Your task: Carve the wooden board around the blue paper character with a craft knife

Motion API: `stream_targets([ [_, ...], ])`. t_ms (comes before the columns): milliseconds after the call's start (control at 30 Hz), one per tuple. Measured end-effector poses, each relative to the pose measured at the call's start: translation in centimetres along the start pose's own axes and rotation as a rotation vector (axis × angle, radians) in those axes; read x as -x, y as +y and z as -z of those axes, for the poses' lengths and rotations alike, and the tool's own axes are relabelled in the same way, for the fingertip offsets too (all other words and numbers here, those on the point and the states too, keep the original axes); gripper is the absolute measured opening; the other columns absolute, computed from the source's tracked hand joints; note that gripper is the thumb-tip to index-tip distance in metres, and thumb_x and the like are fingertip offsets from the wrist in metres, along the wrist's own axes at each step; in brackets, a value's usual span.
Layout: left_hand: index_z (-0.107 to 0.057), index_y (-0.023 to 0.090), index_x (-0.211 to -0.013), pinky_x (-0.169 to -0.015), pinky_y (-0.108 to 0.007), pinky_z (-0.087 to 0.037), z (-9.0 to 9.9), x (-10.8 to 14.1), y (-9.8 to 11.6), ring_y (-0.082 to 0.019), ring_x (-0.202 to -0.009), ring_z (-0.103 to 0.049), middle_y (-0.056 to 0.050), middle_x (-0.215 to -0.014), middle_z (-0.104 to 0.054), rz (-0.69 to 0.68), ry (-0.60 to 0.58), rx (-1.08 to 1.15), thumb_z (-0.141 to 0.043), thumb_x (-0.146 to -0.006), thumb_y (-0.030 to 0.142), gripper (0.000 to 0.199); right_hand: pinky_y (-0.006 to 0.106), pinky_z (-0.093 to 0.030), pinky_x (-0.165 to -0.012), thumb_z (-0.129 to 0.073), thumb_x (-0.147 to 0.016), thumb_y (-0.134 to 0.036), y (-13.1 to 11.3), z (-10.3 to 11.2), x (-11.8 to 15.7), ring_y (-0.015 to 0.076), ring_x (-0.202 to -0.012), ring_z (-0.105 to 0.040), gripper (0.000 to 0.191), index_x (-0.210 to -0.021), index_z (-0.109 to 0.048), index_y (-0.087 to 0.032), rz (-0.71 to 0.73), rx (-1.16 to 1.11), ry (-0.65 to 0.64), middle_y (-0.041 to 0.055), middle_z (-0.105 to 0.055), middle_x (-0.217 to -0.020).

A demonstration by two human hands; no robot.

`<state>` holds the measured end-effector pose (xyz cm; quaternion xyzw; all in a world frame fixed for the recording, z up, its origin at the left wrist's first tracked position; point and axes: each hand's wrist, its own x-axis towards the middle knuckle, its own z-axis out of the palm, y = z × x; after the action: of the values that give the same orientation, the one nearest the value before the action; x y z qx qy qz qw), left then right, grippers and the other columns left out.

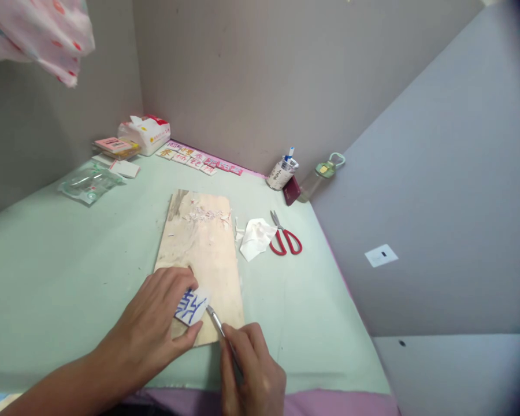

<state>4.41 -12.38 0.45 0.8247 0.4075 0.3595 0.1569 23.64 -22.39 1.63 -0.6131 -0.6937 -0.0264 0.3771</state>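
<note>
My left hand (pixel 158 315) grips a small white tile (pixel 193 307) with a blue character drawn on it, thumb and fingers at its edges. The tile is over the near part of a wooden board (pixel 212 260). In my right hand (pixel 253 370) is a slim metal craft knife (pixel 215 319), held like a pen. Its tip meets the tile's right edge; whether it cuts in, I cannot tell. Pale shavings (pixel 205 214) lie scattered on the board's far end.
Right of the board are a crumpled white tissue (pixel 256 237) and red-handled scissors (pixel 286 237). Farther back stand a pen holder (pixel 281 173), a bottle (pixel 320 176) and rows of lettered tiles (pixel 199 159). A clear plastic bag (pixel 91 184) and a tissue pack (pixel 147 134) are at the left.
</note>
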Motion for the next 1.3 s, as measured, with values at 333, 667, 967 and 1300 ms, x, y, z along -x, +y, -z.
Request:
stream_targets([
  [333, -0.053, 0.026, -0.124, -0.102, -0.046, -0.048, 0.2, -0.1, 0.2, -0.032, -0.116, -0.062, -0.006, -0.120, -0.063, 0.004, 0.000, 0.003, -0.060, -0.095, 0.020, 0.031, 0.022, -0.053, -0.053, -0.053, -0.112, -0.015, 0.0, 0.2, 0.2, 0.0168, -0.061, -0.075, 0.025, -0.118, -0.077, -0.022, 0.005, 0.051, -0.004, 0.0043, -0.072, -0.085],
  [667, -0.055, 0.025, -0.125, -0.103, -0.045, -0.047, 0.2, 0.0, 0.2, -0.031, -0.116, -0.061, -0.006, -0.122, -0.063, -0.005, 0.010, 0.000, -0.060, -0.096, 0.020, 0.030, 0.023, -0.052, -0.054, -0.053, -0.111, -0.014, -0.2, 0.1, -0.4, 0.0162, -0.059, -0.071, 0.024, -0.118, -0.074, -0.023, -0.002, 0.047, -0.010, 0.0029, -0.069, -0.085],
  [967, -0.055, 0.025, -0.125, -0.102, -0.046, -0.049, 0.0, 0.0, 0.1, -0.032, -0.116, -0.062, -0.007, -0.121, -0.064, -0.013, 0.025, 0.003, -0.060, -0.096, 0.022, 0.030, 0.023, -0.052, -0.055, -0.054, -0.109, -0.013, -0.5, 0.0, -1.0, 0.0163, -0.060, -0.072, 0.024, -0.116, -0.075, -0.023, -0.024, 0.034, 0.003, 0.0024, -0.069, -0.085],
  [1300, -0.056, 0.024, -0.125, -0.102, -0.046, -0.050, 0.1, -0.1, 0.1, -0.032, -0.116, -0.063, -0.007, -0.121, -0.064, -0.009, 0.023, 0.001, -0.060, -0.096, 0.021, 0.029, 0.022, -0.052, -0.058, -0.052, -0.111, -0.015, -0.5, -0.1, -1.4, 0.0161, -0.063, -0.073, 0.024, -0.114, -0.074, -0.023, -0.044, 0.020, -0.015, 0.0024, -0.069, -0.085],
])
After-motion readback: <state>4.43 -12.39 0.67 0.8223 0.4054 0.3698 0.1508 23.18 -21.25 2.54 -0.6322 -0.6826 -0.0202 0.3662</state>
